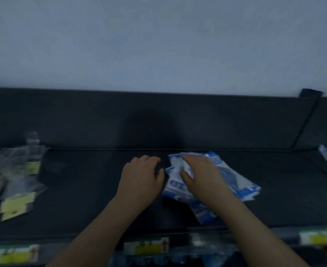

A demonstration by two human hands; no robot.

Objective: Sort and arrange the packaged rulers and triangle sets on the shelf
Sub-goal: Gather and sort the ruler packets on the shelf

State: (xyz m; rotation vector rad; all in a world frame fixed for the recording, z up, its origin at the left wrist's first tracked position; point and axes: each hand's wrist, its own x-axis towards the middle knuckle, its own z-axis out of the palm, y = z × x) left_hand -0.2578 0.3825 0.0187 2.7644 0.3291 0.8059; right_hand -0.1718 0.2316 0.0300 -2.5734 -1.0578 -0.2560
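Right hand (199,174) is pressing flat on the fanned blue-white packs (241,183), shelf (85,199) ctr-right, grip released. Left hand (141,176) is resting just left of them, loosely curled, holding nothing. Clear yellow-carded pkgs (18,191) are lying well left.

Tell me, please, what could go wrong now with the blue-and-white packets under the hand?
1. The fanned blue-and-white plastic packets lie askew under the right hand. The nearest one reaches toward the front edge of the dark shelf and might slide off.
2. The left hand rests beside the pile, not on it, so a one-handed push may scatter the packets.
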